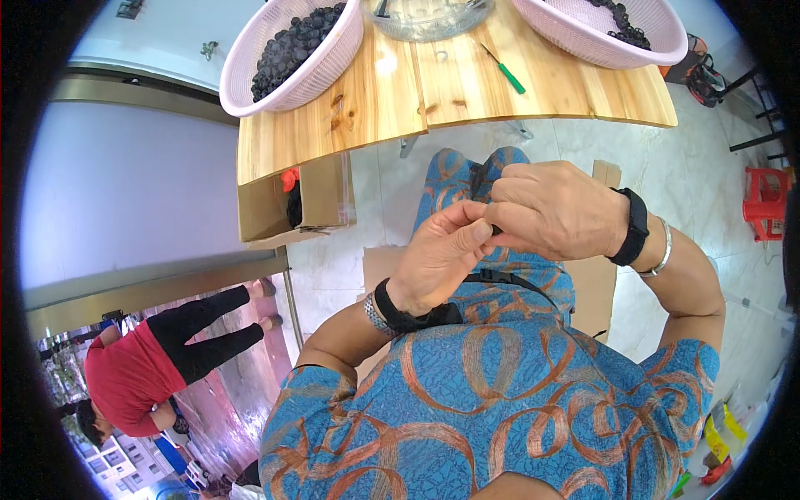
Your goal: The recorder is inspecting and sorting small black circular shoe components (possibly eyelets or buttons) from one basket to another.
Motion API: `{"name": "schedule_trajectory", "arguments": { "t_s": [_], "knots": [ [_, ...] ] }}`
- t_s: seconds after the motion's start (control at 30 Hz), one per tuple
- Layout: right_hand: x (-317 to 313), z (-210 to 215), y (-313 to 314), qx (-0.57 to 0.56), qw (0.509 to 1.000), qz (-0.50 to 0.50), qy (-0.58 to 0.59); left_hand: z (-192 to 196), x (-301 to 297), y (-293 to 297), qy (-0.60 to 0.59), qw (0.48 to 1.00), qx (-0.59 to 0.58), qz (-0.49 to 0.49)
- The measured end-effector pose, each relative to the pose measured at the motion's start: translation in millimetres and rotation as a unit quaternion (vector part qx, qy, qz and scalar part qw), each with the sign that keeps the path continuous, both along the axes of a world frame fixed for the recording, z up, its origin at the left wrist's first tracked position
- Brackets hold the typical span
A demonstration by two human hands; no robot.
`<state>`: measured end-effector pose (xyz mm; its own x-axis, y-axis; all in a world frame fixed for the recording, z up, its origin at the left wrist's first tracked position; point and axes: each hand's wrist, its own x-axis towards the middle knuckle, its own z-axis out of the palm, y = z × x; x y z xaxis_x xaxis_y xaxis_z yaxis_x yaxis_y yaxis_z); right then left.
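Pale pink plastic baskets stand on the table (467, 92), its top pale, knotty wood. The left basket (337, 71) sits at the table's left edge and holds a heap of round black pieces (292, 52); the right basket (575, 43) stands toward the right edge, with black ring-like pieces (629, 33) gathered at one side. Between them is a clear plastic bowl (432, 32), partly cut off at the top of the view. A thin tool with a green handle (511, 78) lies between the bowl and the near edge, its slim shaft pointing away from that edge. Just beside the bowl is a small translucent ring (442, 57).

The small dark piece (497, 229) is off the table, held out from the near edge above the person's lap. The left hand (442, 254) pinches it between thumb and forefinger. The right hand (546, 212) meets the left at the piece, its fingers curled and pressed together on it; they hide most of its shape. Both wrists wear black bands.

Under the table's near left corner is an open cardboard box (325, 196) with something red inside. On the tiled floor, well out from the right edge, stands a red stool (765, 204). Beyond the left edge, through an opening, a person in a red top (133, 375) bends forward.
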<state>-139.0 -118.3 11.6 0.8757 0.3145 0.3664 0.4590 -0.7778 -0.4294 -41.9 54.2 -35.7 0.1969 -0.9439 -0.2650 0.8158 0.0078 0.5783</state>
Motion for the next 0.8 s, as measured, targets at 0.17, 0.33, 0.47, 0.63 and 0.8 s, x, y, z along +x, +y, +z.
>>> {"name": "schedule_trajectory", "arguments": {
  "t_s": [0.17,0.33,0.47,0.63,0.8],
  "knots": [
    [6,-12,-5,0.108,0.992,-0.063,-0.005,-3,6,-6,0.106,0.994,0.001,-0.014],
    [4,-26,-3,0.365,0.925,-0.05,0.092,-1,5,-13,0.205,0.976,-0.043,-0.058],
    [8,-27,2,0.365,0.926,-0.079,0.049,3,7,-14,0.163,0.985,-0.039,-0.039],
    [8,-24,5,0.258,0.961,-0.105,-0.004,-3,5,-7,0.019,1.0,-0.007,0.022],
    [3,-13,11,0.229,0.963,-0.139,-0.021,4,1,-4,-0.068,0.995,-0.028,0.062]
  ]
}}
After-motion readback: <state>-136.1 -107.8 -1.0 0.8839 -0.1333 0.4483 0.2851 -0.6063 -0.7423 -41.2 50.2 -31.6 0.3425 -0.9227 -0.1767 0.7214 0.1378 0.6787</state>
